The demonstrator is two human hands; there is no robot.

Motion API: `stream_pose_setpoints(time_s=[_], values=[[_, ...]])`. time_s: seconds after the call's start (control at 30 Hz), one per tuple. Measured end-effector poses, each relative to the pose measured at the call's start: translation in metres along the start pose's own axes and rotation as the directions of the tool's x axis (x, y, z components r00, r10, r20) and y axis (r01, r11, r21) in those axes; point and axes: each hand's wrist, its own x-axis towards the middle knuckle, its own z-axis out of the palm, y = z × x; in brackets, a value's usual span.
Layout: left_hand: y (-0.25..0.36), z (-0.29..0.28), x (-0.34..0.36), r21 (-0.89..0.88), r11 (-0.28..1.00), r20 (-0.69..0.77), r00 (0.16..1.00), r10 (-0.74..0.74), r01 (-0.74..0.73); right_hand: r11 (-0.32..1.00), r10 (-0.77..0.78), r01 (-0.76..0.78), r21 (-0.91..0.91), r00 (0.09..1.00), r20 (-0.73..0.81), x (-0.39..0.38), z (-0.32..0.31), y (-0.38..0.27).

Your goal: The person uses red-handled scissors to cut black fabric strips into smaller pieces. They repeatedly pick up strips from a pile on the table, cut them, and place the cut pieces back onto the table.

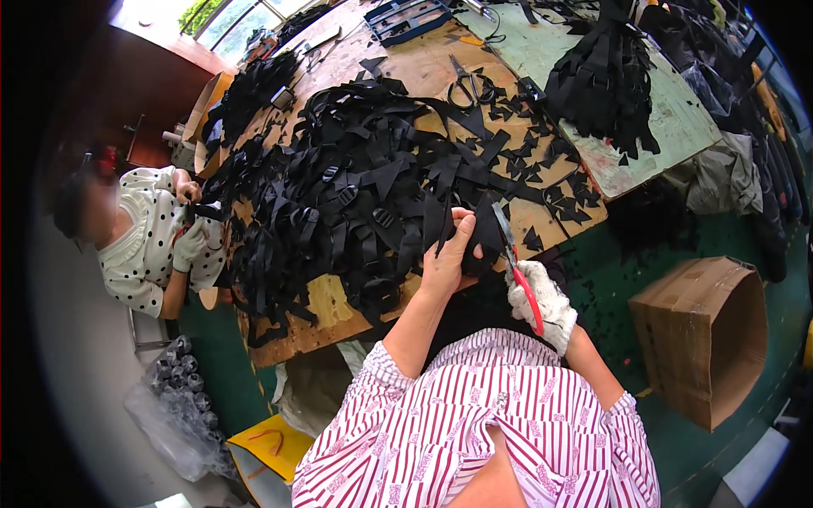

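Note:
My bare left hand [444, 264] is closed on a piece of black webbing strap [437, 222], held up at the near edge of the heap. My right hand [544, 306], in a white knit glove, grips red-handled scissors [527, 292] with the blades pointing away from me. The blade tips are beside the black material to the right of my left hand; whether they touch it, I cannot tell. A large heap of black straps [339, 186], some with plastic buckles [345, 196], spreads over the wooden table [326, 303].
Small black offcuts [532, 239] and another pair of scissors [462, 85] lie on the table. A blue tray [408, 20] sits at the far side. More straps [603, 80] pile on a pale green board. A co-worker [140, 229] works at left. An open cardboard box [699, 339] stands at right.

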Motion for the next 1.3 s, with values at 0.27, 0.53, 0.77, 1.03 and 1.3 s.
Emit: stream_pose_setpoints(time_s=[0.27, 0.53, 0.77, 1.03, 1.3], values=[[-0.010, -0.002, -0.001, 0.216, 0.972, 0.022, 0.996, 0.088, -0.090, 0.997, -0.008, 0.009, 0.074, 1.000, -0.004, -0.012, 0.012, -0.028], [-0.011, 0.000, -0.001, 0.313, 0.932, 0.048, 0.983, 0.176, -0.182, 0.998, -0.061, 0.060, -0.015, 0.997, -0.052, -0.016, 0.015, -0.034], [-0.011, -0.002, 0.000, 0.324, 0.934, 0.033, 0.988, 0.151, -0.153, 0.990, -0.099, 0.082, -0.117, 0.985, -0.143, -0.024, 0.026, -0.039], [-0.012, -0.012, -0.001, 0.423, 0.884, 0.054, 0.979, 0.195, -0.199, 0.983, -0.089, 0.068, -0.172, 0.989, -0.117, -0.019, 0.026, -0.034], [-0.012, -0.009, -0.008, 0.277, 0.961, 0.087, 0.996, -0.018, -0.007, 0.955, -0.248, 0.209, -0.209, 0.951, -0.185, -0.007, 0.022, -0.018]])
